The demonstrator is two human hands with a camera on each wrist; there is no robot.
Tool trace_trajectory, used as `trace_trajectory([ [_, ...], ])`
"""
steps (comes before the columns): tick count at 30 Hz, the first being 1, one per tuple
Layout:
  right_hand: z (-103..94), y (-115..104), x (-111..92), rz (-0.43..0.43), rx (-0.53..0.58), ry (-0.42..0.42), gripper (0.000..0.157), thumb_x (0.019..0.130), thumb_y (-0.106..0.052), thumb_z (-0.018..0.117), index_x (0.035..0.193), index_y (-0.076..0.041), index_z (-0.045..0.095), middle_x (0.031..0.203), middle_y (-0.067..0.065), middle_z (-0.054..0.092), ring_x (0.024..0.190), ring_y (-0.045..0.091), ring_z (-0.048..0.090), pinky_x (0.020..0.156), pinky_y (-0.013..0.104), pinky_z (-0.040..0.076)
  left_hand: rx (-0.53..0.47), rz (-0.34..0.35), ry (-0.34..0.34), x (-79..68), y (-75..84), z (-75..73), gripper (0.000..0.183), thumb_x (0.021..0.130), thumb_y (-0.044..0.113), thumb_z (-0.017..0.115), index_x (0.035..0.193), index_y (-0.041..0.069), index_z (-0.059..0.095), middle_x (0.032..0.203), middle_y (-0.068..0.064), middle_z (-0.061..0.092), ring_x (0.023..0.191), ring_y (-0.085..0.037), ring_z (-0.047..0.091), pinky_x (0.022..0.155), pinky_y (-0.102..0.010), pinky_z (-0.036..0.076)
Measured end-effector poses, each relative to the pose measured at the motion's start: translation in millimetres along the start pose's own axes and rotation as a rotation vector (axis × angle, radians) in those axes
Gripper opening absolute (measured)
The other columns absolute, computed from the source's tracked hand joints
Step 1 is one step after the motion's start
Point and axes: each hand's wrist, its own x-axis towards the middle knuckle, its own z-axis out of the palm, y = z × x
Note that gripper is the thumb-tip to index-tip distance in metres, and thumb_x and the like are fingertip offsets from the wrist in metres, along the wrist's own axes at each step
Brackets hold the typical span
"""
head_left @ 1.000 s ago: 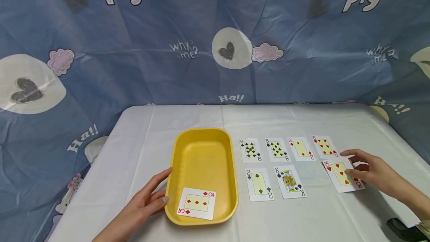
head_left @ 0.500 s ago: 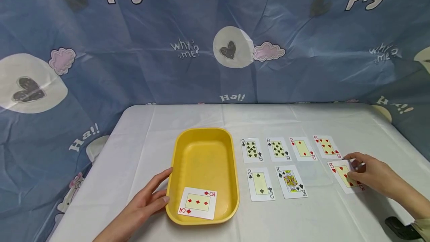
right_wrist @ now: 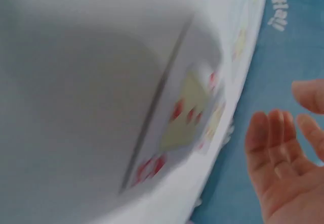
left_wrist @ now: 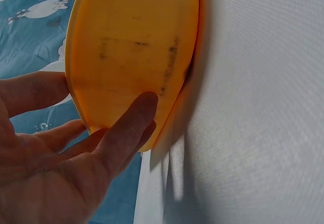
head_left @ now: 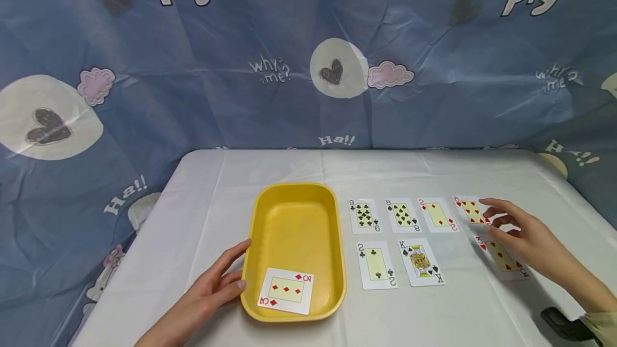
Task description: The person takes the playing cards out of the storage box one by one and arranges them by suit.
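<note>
My left hand [head_left: 204, 291] rests its fingertips and thumb against the left side of a yellow tray [head_left: 340, 261]. The left wrist view shows these fingers lying loosely on the tray's scuffed outer wall [left_wrist: 134, 44]. In the tray lies a three of diamonds [head_left: 286, 291]. At the far right my right hand [head_left: 542, 242] hovers with bent, parted fingers and nothing in them. Its fingertips reach the right edge of a six of hearts [head_left: 467, 209]; its palm partly covers a three of hearts [head_left: 498, 255]. The right wrist view shows this hand [right_wrist: 283, 168] above the table.
Right of the tray, the back row has a nine of clubs [head_left: 364, 216], eight of spades [head_left: 402, 215] and two of diamonds [head_left: 438, 215]. In front lie a two of clubs [head_left: 376, 265] and king of spades [head_left: 421, 262]. A blue printed cloth [head_left: 270, 117] hangs behind.
My right hand has let go of the three of hearts, which now lies flat below the six of hearts. The hand has risen toward the six. My left hand stays at the tray.
</note>
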Motion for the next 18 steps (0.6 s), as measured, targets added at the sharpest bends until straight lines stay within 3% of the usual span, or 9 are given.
trace_trajectory([
  [3,6.0,-12.8,6.3,-0.064,0.125,-0.036,0.057,0.091,0.004,0.066,0.143,-0.008,0.046,0.116,0.006,0.057,0.095,0.005,0.060,0.067,0.019,0.051,0.003,-0.008,0.010,-0.7,0.9,1.3,0.070,0.099,0.029,0.060,0.157,0.026,0.021,0.156,-0.018,0.031,0.131,-0.029,0.048,0.099,-0.041,0.048],
  [6,13.9,-26.0,13.0,-0.091,0.232,-0.064,0.056,0.092,0.004,0.065,0.143,-0.010,0.047,0.119,0.005,0.058,0.099,0.008,0.061,0.058,0.027,0.051,0.011,-0.018,0.028,-0.7,1.6,2.6,0.070,0.098,0.030,0.062,0.156,0.028,0.024,0.154,-0.016,0.035,0.134,-0.030,0.045,0.099,-0.040,0.048],
  [11,27.7,-44.4,27.2,-0.132,0.383,-0.096,0.053,0.092,0.007,0.063,0.141,-0.006,0.048,0.119,0.009,0.058,0.101,0.018,0.061,0.070,0.022,0.053,0.010,0.000,0.008,-0.8,1.0,1.3,0.070,0.099,0.030,0.060,0.157,0.027,0.022,0.156,-0.017,0.031,0.133,-0.030,0.046,0.100,-0.041,0.047],
  [13,33.9,-51.7,33.6,-0.162,0.426,-0.117,0.053,0.092,0.008,0.063,0.141,-0.005,0.049,0.121,0.011,0.058,0.101,0.023,0.061,0.079,0.022,0.053,0.005,0.010,-0.007,-0.9,0.2,0.3,0.070,0.100,0.030,0.059,0.157,0.026,0.020,0.157,-0.019,0.029,0.131,-0.029,0.048,0.100,-0.041,0.047],
  [18,53.1,-77.0,45.3,-0.203,0.453,-0.164,0.049,0.094,0.003,0.063,0.139,-0.011,0.051,0.123,0.006,0.058,0.100,0.028,0.061,0.081,0.025,0.054,-0.007,0.022,-0.027,-1.3,-1.4,-0.8,0.070,0.101,0.028,0.057,0.158,0.024,0.017,0.157,-0.021,0.027,0.129,-0.029,0.050,0.100,-0.042,0.047],
])
